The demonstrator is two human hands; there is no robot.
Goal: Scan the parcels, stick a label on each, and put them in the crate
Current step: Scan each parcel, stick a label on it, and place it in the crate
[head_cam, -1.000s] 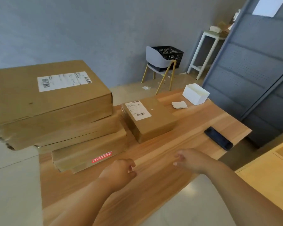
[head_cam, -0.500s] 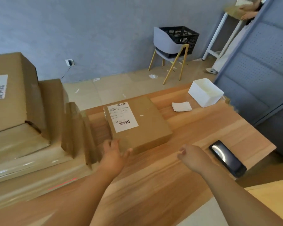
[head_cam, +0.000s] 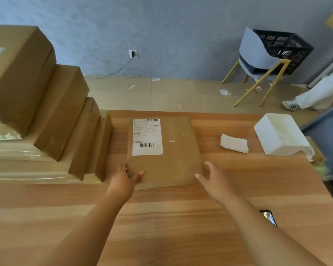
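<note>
Seen from the head camera, the parcel [head_cam: 173,150] lies flat on the wooden surface [head_cam: 161,223] with its printed label [head_cam: 147,137] facing up, just right of a stack of boxes [head_cam: 52,116]. The left hand [head_cam: 126,178] grips its near-left corner, thumb on top. The right hand [head_cam: 212,177] is at the near-right corner, fingers [head_cam: 208,166] spread wide; I cannot tell if they touch. The black crate [head_cam: 283,48] sits on a chair [head_cam: 258,54] by the wall.

One head-worn view looks forward and steeply down over the wooden tabletop [head_cam: 161,217]; both forearms reach in from the near edge; the grey wall [head_cam: 161,25] stands well beyond.
</note>
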